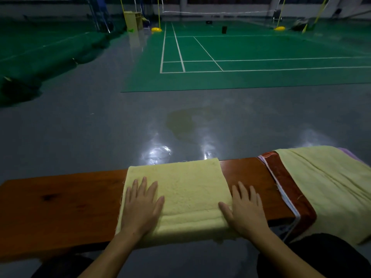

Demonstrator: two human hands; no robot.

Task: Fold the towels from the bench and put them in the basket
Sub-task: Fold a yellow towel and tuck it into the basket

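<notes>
A folded pale yellow towel (186, 189) lies across the middle of the wooden bench (60, 201). My left hand (141, 205) lies flat on the towel's left part, fingers straight and spread. My right hand (246, 209) lies flat at the towel's right edge, thumb on the cloth and fingers on the bench beside it. At the bench's right end a pile of unfolded towels is draped: a yellow one (325, 189) on top, a dark red one (289, 189) under it, and white and purple edges below. No basket is in view.
Grey shiny floor stretches beyond the bench, with a dark stain (180, 121) ahead. A green badminton court (261, 53) with nets and yellow post bases lies farther off. Rolled green matting (40, 63) runs along the left. My dark-clothed knees sit under the bench's near edge.
</notes>
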